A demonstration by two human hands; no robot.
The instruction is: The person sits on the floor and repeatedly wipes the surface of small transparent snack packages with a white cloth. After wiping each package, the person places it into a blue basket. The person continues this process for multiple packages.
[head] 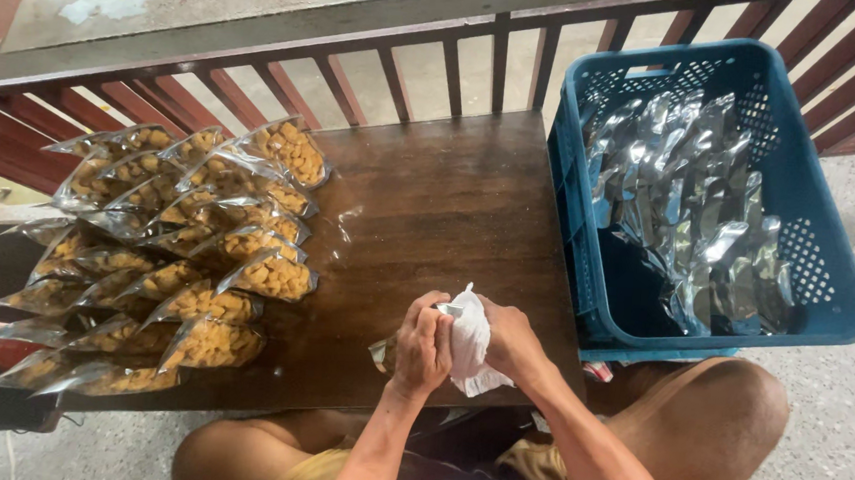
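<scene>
My left hand (422, 345) is closed around a small snack pouch (384, 352) at the near edge of the dark wooden table (430, 200); only a corner of the pouch shows below my fingers. My right hand (507, 338) grips a crumpled white cloth (469, 341) and presses it against the top of that pouch. Both hands meet just above the table edge, over my lap.
Several clear pouches of orange-brown snacks (171, 252) lie in overlapping rows on the table's left half. A blue plastic crate (827, 268) with shiny silver pouches (690, 208) stands on the right. A reddish wooden railing (359, 65) runs behind the table.
</scene>
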